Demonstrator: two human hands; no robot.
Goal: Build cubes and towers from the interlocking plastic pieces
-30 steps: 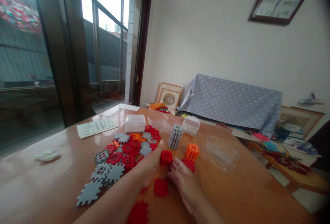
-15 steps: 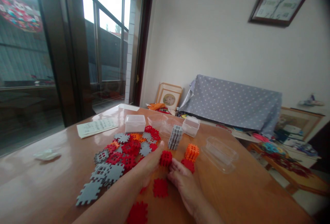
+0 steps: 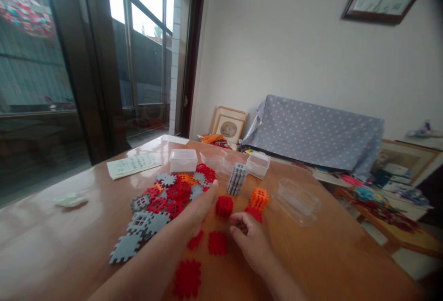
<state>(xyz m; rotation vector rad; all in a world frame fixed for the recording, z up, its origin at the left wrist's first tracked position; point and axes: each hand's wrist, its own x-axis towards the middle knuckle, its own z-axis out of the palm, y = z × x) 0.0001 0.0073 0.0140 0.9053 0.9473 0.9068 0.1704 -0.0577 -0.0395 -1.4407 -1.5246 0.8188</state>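
Observation:
A short stack of red toothed plastic tiles (image 3: 224, 206) stands on the table between my two hands. My left hand (image 3: 203, 201) is just left of it, thumb raised and stretched out, holding nothing that shows; its other fingers are partly hidden. To the stack's lower right, apart from it, my right hand (image 3: 249, 234) has loosely curled fingers with a gap before the thumb and nothing in them. A flat red tile (image 3: 217, 243) lies between the wrists, and another red tile (image 3: 188, 279) is nearer me. Part of a small red piece (image 3: 195, 240) shows beside my left hand.
Loose grey, red and orange tiles (image 3: 157, 222) spread left of my hands. A grey stack (image 3: 237, 179) and an orange stack (image 3: 259, 198) stand beyond, with red tiles (image 3: 254, 213) by the latter. Clear plastic boxes (image 3: 183, 160) and a paper sheet (image 3: 133, 165) lie farther back.
My right hand has come away from the red stack, down and to the right, its fingers curling. The stack stays on the table. The view has tilted down slightly.

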